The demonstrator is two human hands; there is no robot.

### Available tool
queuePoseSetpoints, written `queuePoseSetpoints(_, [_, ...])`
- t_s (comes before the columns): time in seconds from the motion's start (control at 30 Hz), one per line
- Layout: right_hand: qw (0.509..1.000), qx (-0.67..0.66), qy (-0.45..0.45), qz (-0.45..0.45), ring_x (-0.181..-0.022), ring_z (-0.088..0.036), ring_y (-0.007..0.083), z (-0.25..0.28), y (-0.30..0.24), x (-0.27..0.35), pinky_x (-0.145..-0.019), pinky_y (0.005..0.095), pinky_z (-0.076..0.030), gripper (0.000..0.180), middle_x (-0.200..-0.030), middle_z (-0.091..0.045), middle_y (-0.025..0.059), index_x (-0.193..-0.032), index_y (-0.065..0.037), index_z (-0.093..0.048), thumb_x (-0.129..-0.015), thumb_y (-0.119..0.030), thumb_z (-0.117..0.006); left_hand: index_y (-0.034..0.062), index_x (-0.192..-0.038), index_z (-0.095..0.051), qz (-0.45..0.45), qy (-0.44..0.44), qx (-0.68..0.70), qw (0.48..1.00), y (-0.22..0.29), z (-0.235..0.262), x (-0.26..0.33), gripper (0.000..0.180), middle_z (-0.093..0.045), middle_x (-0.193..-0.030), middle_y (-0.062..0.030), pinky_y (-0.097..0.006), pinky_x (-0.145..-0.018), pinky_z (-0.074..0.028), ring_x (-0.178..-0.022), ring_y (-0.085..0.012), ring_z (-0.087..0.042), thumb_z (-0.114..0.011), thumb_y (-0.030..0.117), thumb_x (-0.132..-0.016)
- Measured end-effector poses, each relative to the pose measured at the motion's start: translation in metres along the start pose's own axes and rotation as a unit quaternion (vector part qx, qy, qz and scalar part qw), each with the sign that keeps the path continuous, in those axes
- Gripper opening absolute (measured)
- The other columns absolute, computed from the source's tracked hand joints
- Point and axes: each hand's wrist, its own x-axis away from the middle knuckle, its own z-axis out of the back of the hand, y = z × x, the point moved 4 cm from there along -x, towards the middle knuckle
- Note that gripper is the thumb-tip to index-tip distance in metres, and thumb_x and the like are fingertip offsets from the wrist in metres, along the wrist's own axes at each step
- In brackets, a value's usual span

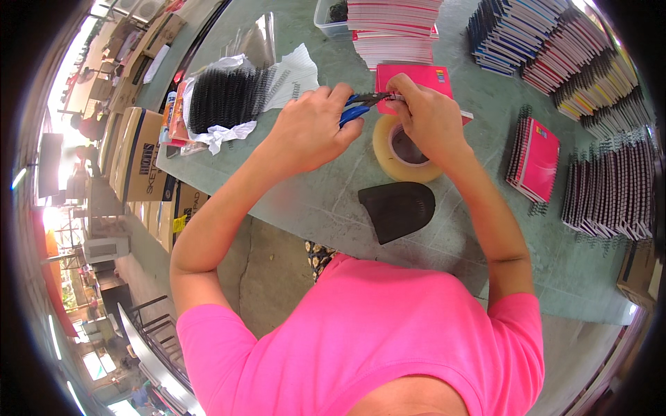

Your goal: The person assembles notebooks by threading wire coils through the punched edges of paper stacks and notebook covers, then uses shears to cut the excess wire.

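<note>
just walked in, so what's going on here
Someone in a pink shirt holds blue-handled pliers in the left hand. The right hand is at the pliers' tips; anything pinched there is unclear. A tape roll and pink notebook lie nearby, with black coils to the left and notebook stacks to the right.

The scuffed grey-green tabletop bears a red-covered notebook, a yellowish tape roll, a curved black object, crumpled white paper, a clear plastic tub and rows of spiral-bound notebooks.
</note>
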Motion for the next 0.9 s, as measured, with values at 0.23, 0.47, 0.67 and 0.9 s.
queuePoseSetpoints(0.23, [1.0, 0.015, -0.006, -0.013, -0.069, -0.063, 0.0302, 0.003, 0.0, -0.001, -0.057, 0.0414, -0.046, 0.022, -0.074, -0.063, 0.0084, -0.082, -0.007, -0.057, -0.082, -0.028, -0.062, 0.0025, -0.1, -0.051, 0.014, -0.03, -0.035, 0.999, 0.0, -0.001, -0.002, 0.032, -0.058, -0.085, -0.019, -0.045, -0.075, -0.044, -0.083, -0.0369, -0.056, -0.053, 0.031, -0.084])
queuePoseSetpoints(0.47, [0.999, 0.022, 0.009, -0.034, -0.064, -0.062, 0.0304, 0.001, 0.002, -0.001, -0.055, 0.0416, -0.046, 0.022, -0.071, -0.063, 0.0082, -0.08, -0.007, -0.057, -0.078, -0.027, -0.067, 0.0034, -0.101, -0.051, 0.011, -0.027, -0.045, 0.999, 0.003, 0.004, -0.002, 0.031, -0.059, -0.088, -0.018, -0.045, -0.076, -0.044, -0.085, -0.0367, -0.056, -0.053, 0.029, -0.082])
queuePoseSetpoints(0.67, [0.999, 0.031, 0.022, -0.026, -0.066, -0.062, 0.0301, 0.001, -0.003, 0.001, -0.055, 0.0414, -0.046, 0.02, -0.072, -0.061, 0.0076, -0.079, -0.007, -0.054, -0.077, -0.022, -0.067, 0.0023, -0.097, -0.052, -0.001, -0.036, -0.082, 0.996, 0.009, 0.0, -0.008, 0.03, -0.06, -0.084, -0.0189, -0.045, -0.071, -0.047, -0.08, -0.0366, -0.059, -0.055, 0.027, -0.08])
queuePoseSetpoints(0.9, [0.997, 0.076, 0.034, -0.002, -0.068, -0.061, 0.0302, -0.004, -0.008, 0.004, -0.057, 0.0414, -0.046, 0.018, -0.074, -0.061, 0.0077, -0.08, -0.007, -0.053, -0.077, -0.019, -0.066, 0.0008, -0.091, -0.055, -0.032, -0.041, -0.131, 0.99, 0.002, -0.004, -0.01, 0.025, -0.06, -0.075, -0.0176, -0.043, -0.063, -0.049, -0.07, -0.0363, -0.061, -0.061, 0.021, -0.076])
